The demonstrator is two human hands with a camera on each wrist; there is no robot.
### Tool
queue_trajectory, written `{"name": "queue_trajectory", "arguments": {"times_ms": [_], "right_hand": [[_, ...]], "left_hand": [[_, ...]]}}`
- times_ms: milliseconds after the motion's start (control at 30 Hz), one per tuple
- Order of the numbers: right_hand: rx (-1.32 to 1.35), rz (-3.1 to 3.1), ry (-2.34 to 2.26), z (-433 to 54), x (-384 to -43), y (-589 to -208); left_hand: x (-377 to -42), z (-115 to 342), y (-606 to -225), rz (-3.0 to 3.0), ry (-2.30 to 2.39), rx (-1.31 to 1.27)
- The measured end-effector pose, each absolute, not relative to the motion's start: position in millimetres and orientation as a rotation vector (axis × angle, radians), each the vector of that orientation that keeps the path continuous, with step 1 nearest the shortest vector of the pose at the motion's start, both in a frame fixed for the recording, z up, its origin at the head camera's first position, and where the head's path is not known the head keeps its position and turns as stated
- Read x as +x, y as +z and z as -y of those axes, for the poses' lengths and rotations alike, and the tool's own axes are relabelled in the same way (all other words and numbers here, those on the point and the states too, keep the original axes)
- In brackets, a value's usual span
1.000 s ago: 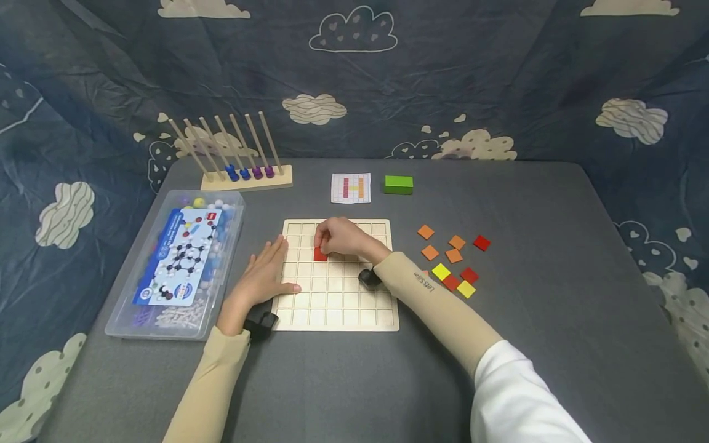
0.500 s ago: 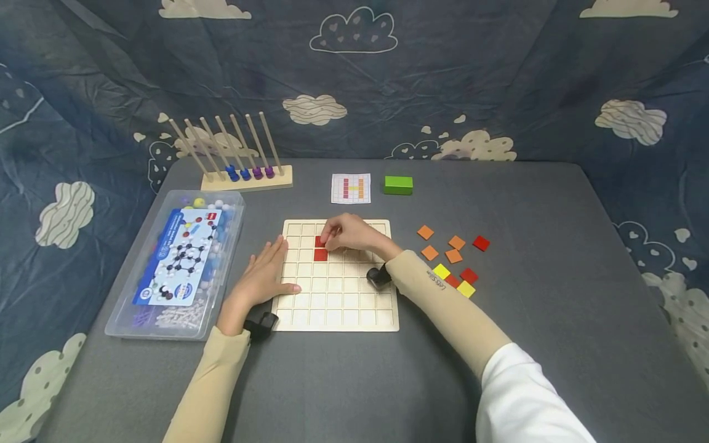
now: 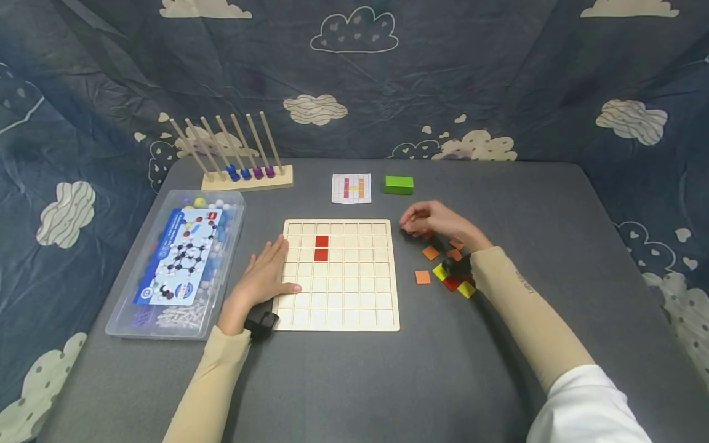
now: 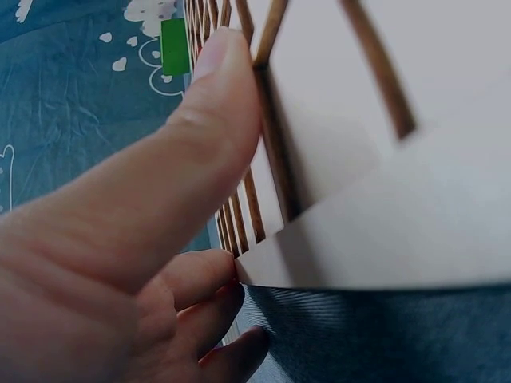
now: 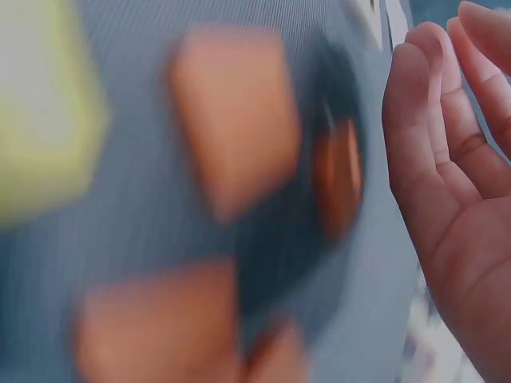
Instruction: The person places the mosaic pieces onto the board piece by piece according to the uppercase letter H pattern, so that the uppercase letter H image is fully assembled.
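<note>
A pale wooden grid board lies on the table in the head view. Two red square tiles, an upper one and a lower one, sit in neighbouring cells of one column. My left hand rests at the board's left edge, its thumb over the grid and its other fingers along the side. My right hand hovers over the loose tiles right of the board, fingers loosely curved and holding nothing. Below it lie orange tiles, also blurred in the right wrist view, where a yellow tile shows.
A pattern card and a green block lie behind the board. At the back left stands a bead rack with upright rods. A clear plastic case of molecule parts lies left. Another orange tile lies beside the board.
My right hand has let go of the upper red tile, leaving it in its cell, and has moved right from the board to above the loose tiles. The left hand has stayed still.
</note>
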State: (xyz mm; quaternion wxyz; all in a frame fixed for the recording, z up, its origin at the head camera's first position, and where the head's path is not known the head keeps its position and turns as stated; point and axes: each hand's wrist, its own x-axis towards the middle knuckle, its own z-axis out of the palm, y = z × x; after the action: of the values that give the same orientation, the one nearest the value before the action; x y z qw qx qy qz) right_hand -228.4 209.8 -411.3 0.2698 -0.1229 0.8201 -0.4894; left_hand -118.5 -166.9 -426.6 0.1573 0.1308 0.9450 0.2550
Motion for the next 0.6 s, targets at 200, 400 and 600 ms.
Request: {"name": "queue_trajectory", "arguments": {"times_ms": [200,400,600], "right_hand": [[-0.160,-2.242,-1.351,-279.5,-219.7,-411.7],[-0.046,-2.251,-1.436,-331.7,-207.9,-411.3],[-0.015,-2.237,-1.541,-359.1,-197.3,-413.8]], "left_hand": [[-118.5,166.7,-427.3,-2.704,0.730,0.373],[-118.7,166.5,-427.7,-2.711,0.716,0.373],[-118.9,166.9,-427.6,-2.710,0.714,0.375]]}}
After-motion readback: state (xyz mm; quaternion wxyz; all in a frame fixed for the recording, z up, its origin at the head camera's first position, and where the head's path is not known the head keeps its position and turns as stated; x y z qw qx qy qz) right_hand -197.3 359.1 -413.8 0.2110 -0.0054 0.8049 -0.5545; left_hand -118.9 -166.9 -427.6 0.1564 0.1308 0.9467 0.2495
